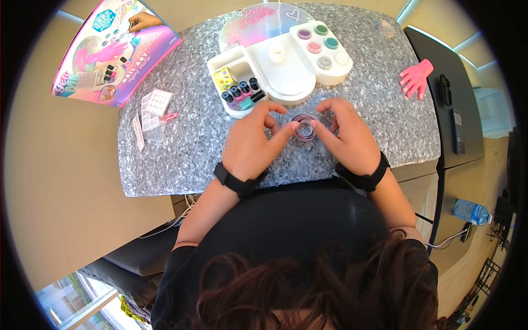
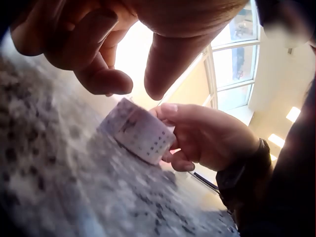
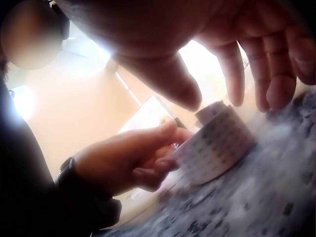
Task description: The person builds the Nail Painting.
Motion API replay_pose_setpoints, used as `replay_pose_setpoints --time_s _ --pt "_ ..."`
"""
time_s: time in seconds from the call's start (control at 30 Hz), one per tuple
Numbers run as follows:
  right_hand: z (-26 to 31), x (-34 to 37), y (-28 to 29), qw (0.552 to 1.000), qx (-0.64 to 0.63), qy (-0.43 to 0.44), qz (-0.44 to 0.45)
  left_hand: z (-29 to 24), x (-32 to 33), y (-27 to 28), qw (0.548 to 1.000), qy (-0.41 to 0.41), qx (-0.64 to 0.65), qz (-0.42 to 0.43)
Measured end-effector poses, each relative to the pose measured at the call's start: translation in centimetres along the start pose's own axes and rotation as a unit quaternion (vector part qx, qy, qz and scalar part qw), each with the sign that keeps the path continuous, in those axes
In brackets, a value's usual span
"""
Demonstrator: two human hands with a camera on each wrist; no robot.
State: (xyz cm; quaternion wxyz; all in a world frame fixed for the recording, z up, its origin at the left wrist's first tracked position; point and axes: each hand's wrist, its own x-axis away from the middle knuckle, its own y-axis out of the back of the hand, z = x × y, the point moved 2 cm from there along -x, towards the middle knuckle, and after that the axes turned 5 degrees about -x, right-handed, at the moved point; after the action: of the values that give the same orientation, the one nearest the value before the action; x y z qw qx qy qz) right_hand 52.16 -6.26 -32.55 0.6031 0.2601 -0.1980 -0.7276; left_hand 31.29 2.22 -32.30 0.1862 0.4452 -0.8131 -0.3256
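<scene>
A coiled roll of pale strip (image 1: 306, 137) with small printed marks stands on its edge-side on the speckled table, between both hands. In the right wrist view, a loose end rises inside the patterned roll (image 3: 217, 145). My left hand (image 1: 250, 140) lies to its left, thumb tip at the rim and fingers loosely bent. On the other side my right hand (image 1: 352, 135) has its thumb at the rim, the fingers spread and relaxed. The left wrist view shows the left thumb and forefinger apart above the roll (image 2: 143, 133).
Just beyond the hands stands a white nail-art station (image 1: 283, 82) with nail polish bottles (image 1: 245, 88) and glitter pots (image 1: 314, 47). Sticker sheets and a tray (image 1: 157, 104) lie left, near a nail-art box (image 1: 110, 55). A pink model hand (image 1: 416, 78) lies right.
</scene>
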Motion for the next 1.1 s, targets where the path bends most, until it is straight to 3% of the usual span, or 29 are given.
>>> replay_pose_setpoints --time_s 0.1,0.13,0.2,0.43,0.67,0.77,1.1 --pt "0.5 0.0 0.3 1.000 -0.013 -0.005 0.016 -0.5 0.2 2.2 0.992 0.021 -0.066 -0.110" --pt "0.6 0.1 0.3 1.000 -0.014 -0.005 0.017 0.0 0.0 2.5 0.991 0.022 -0.067 -0.109" --pt "0.6 0.1 0.3 0.999 -0.026 -0.009 0.029 0.7 -0.7 2.7 0.975 -0.065 -0.146 -0.157" --pt "0.6 0.4 0.6 0.999 -0.041 -0.008 -0.005 1.8 -1.6 1.3 0.942 -0.129 -0.283 -0.128" --pt "0.0 0.4 1.3 0.997 -0.065 -0.013 -0.033 1.4 -0.5 2.9 0.957 -0.115 -0.233 -0.133" --pt "-0.2 0.2 1.6 0.996 -0.073 -0.008 -0.044 1.5 0.2 3.8 0.962 -0.070 -0.230 -0.128" --pt "-0.3 -0.5 4.3 0.997 -0.026 -0.024 -0.075 2.3 1.3 4.6 0.953 -0.135 -0.212 -0.169"
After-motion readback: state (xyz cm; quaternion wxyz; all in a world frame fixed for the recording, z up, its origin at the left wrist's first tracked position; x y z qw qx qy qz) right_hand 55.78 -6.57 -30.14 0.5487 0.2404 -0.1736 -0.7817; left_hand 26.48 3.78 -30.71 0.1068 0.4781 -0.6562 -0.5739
